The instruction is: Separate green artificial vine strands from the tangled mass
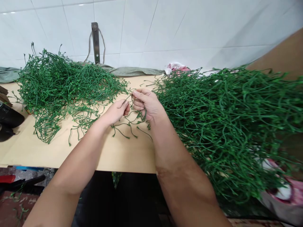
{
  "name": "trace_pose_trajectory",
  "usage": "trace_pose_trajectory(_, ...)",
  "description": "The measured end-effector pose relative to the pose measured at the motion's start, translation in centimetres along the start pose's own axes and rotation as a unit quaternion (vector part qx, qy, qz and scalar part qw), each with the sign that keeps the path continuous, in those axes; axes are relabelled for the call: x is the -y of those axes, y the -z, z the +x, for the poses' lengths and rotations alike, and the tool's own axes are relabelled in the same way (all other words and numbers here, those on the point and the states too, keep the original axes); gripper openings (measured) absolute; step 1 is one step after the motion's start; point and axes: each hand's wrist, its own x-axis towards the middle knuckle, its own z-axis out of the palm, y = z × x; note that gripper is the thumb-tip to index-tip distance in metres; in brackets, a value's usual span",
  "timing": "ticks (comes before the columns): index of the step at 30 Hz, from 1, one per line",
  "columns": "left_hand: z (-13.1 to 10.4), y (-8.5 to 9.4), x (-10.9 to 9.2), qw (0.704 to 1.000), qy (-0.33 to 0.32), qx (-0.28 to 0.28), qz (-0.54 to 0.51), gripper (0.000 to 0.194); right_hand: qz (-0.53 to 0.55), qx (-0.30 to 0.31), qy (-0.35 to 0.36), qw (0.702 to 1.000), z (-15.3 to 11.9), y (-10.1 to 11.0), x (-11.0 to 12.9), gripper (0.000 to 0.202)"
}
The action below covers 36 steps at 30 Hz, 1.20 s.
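Observation:
Close together over the middle of the tan table, both my hands pinch thin green stems. My left hand (119, 110) is closed with thumb against fingers on a green stem (128, 97) that slants up toward the other hand. My right hand (147, 102) pinches near that stem's upper end, its other fingers curled, and a bit of green shows below its palm. Loose green stems (123, 132) lie on the table under and in front of the hands. A tangled green pile (68, 78) is at the left, and a larger pile (227, 116) fills the right.
The tan table (127, 154) has its front edge near my lap. Black objects (10, 116) stand at the left edge. Behind are a grey-green cloth (137, 71), a metal bracket (95, 42) and a white tiled wall. Pink and white fabric (293, 192) shows at the lower right.

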Motion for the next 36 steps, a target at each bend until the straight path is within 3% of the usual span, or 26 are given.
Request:
trace_pose_trajectory(5, 0.4, 0.0, 1.1, 0.998, -0.029, 0.007, 0.061, 0.03, 0.024, -0.001, -0.011, 1.0, 0.0, 0.0, 0.1, 0.028)
trace_pose_trajectory(10, 0.8, -0.3, 1.9, 0.987, -0.086, -0.096, 0.1, 0.029, 0.04, 0.013, -0.032, 0.999, 0.0, -0.4, 0.0, 0.023)
trace_pose_trajectory(17, 0.7, -0.7, 1.0, 0.998, 0.016, -0.054, -0.04, 0.025, -0.008, 0.004, -0.049, 0.999, -0.2, -0.7, 0.2, 0.021)
trace_pose_trajectory(24, 0.3, 0.2, 0.4, 0.995, -0.007, -0.072, -0.064, 0.039, -0.016, -0.025, -0.067, 0.997, -0.2, -0.7, 0.4, 0.019)
trace_pose_trajectory(28, 0.4, 0.4, 0.5, 0.992, 0.01, -0.11, -0.06, 0.051, -0.044, -0.001, -0.07, 0.997, -0.2, -0.8, 0.2, 0.024)
trace_pose_trajectory(31, 0.5, 0.5, 0.6, 0.989, 0.014, -0.131, -0.066, 0.047, -0.067, 0.007, -0.061, 0.996, -0.4, -1.0, 0.1, 0.026)
trace_pose_trajectory(36, 0.8, 0.7, 1.0, 0.989, 0.034, -0.137, -0.048, 0.037, -0.131, -0.034, -0.046, 0.99, -0.7, -1.8, 0.2, 0.024)
